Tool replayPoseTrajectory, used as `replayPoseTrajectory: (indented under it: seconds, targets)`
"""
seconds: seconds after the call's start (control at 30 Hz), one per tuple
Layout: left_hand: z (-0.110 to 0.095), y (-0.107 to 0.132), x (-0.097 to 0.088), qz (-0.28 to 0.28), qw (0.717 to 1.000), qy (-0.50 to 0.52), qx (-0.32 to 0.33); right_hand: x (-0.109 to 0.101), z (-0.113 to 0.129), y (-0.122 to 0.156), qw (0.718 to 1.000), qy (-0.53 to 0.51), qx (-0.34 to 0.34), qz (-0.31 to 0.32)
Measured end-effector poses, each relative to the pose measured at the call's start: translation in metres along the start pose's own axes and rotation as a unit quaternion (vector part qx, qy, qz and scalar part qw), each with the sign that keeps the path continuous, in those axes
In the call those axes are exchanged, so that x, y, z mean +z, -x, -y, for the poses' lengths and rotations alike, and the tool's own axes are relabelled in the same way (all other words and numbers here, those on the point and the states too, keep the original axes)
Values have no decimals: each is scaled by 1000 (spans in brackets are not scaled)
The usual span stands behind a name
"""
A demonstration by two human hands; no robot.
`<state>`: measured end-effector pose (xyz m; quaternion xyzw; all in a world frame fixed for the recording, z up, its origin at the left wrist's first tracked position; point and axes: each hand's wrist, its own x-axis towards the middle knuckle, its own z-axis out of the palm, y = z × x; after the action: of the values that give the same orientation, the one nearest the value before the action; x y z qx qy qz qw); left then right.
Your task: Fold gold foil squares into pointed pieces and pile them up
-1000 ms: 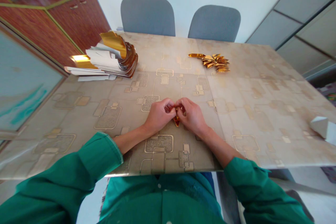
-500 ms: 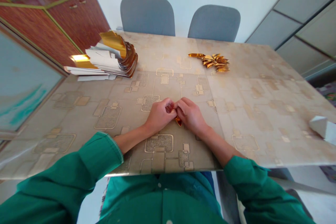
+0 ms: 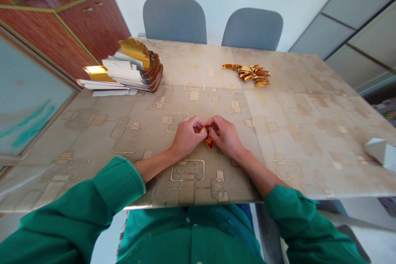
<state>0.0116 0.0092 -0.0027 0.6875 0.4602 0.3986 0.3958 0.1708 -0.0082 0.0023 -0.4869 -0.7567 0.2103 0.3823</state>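
Observation:
Between my two hands, above the near middle of the table, is a small piece of folded gold foil paper [image 3: 209, 142]. Its pointed end sticks out below the fingers, toward me; the upper part is hidden by them. My left hand [image 3: 189, 134] pinches it from the left with thumb and forefinger. From the right, my right hand [image 3: 225, 134] holds it in a pinch too, fingertips close against those of the left.
A curved stack of gold and white paper sheets [image 3: 130, 72] stands at the table's far left. Several folded gold pieces [image 3: 252, 74] lie at the back right. A white folded paper object [image 3: 381, 152] sits at the right edge. Two grey chairs [image 3: 175, 20] face the far side.
My fingers have shifted slightly on the gold foil paper, and more of its pointed end now shows below them. Both forearms stay nearly in place.

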Motion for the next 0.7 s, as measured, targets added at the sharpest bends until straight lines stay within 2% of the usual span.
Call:
replayPoseTrajectory:
  seconds: [0.13, 0.3, 0.5, 0.7]
  targets:
    - [0, 0, 0, 3, 999, -29, 12, 0, -1, 0, 1000, 3, 1, -9]
    - [3, -1, -1, 29, 1000, 6, 3, -3, -2, -1, 1000, -29, 6, -3]
    - [6, -4, -5, 0, 998, 58, -33, -10, -1, 1, 993, -95, 51, 46]
    - [4, -6, -6, -26, 997, 67, -36, -12, 6, 7, 995, -53, 61, 55]
